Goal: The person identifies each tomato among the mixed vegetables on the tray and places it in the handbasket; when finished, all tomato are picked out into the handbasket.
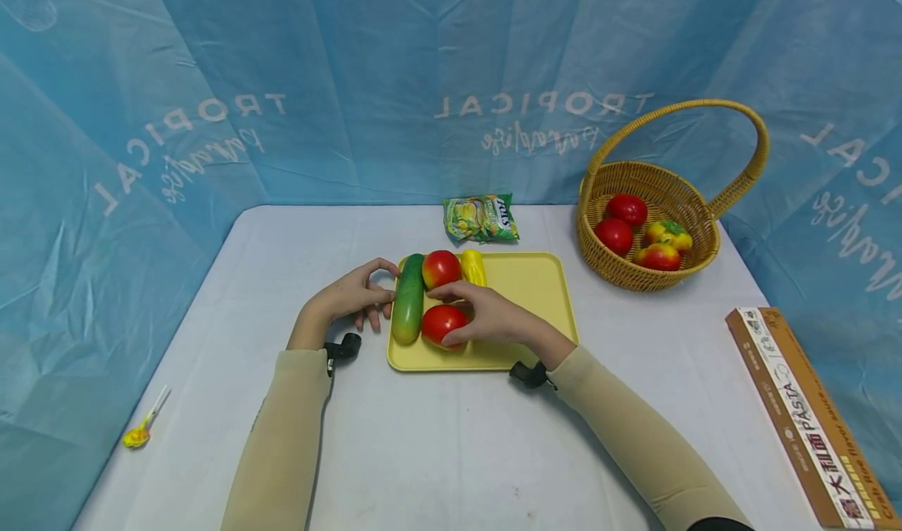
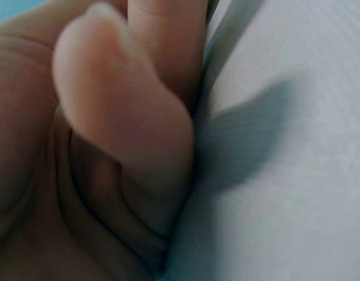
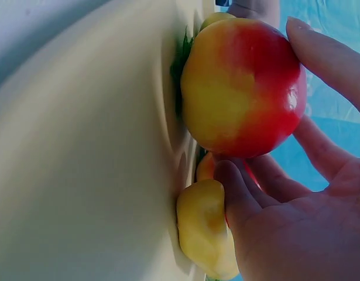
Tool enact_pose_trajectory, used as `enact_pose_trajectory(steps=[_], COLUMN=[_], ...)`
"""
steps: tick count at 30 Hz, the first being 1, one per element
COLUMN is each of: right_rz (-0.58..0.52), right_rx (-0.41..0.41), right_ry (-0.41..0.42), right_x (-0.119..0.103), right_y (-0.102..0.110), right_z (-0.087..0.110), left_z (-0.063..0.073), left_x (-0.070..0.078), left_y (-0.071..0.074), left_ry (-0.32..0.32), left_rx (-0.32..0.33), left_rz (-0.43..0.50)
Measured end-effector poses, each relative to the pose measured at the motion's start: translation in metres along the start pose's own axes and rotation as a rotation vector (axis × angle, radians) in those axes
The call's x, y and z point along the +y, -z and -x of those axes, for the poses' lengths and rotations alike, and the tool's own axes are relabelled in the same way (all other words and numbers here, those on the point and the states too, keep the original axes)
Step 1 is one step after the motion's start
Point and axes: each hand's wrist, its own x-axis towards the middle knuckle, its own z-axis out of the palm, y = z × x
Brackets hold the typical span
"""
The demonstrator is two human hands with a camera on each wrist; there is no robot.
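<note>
At the left rim of a yellow tray [image 1: 524, 312], my left hand [image 1: 345, 292] has its bent fingertips beside a green cucumber [image 1: 409, 300]. In the left wrist view, a blurred fingertip [image 2: 121, 99] covers most of the hand, close over the white cloth. My right hand [image 1: 486, 312] curves its thumb and fingers round a shiny red-and-yellow tomato [image 3: 244, 88] at the tray's front, green leaf on its underside. A second red, tomato-like piece [image 1: 441, 269] lies behind it on the tray. Next to that is a yellow, elongated piece [image 1: 474, 266], partly behind my right hand.
A wicker basket [image 1: 613, 272] with a tall handle holds several red and yellow pieces at the back right. Behind the tray lies a green snack packet [image 1: 481, 218]. A pasta box [image 1: 810, 413] lies along the right edge, and a yellow lollipop [image 1: 138, 435] at the left.
</note>
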Motion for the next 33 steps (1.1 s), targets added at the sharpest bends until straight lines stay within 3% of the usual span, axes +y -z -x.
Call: enact_pose_trajectory(steps=[15,25,33], right_rz=[0.043,0.012,-0.059], right_rx=[0.005,0.015,0.07], right_ry=[-0.042,-0.011,0.055], right_x=[-0.001,-0.008,-0.013], right_y=[-0.001,0.003,0.021], right_z=[0.001,0.006,0.013], left_z=[0.0,-0.002,0.0], left_x=[0.001,0.0,0.0], left_y=[0.0,0.0,0.0], left_ry=[0.015,-0.009,-0.014], left_rx=[-0.003,-0.008,-0.002], left_rz=[-0.002,0.002,0.003])
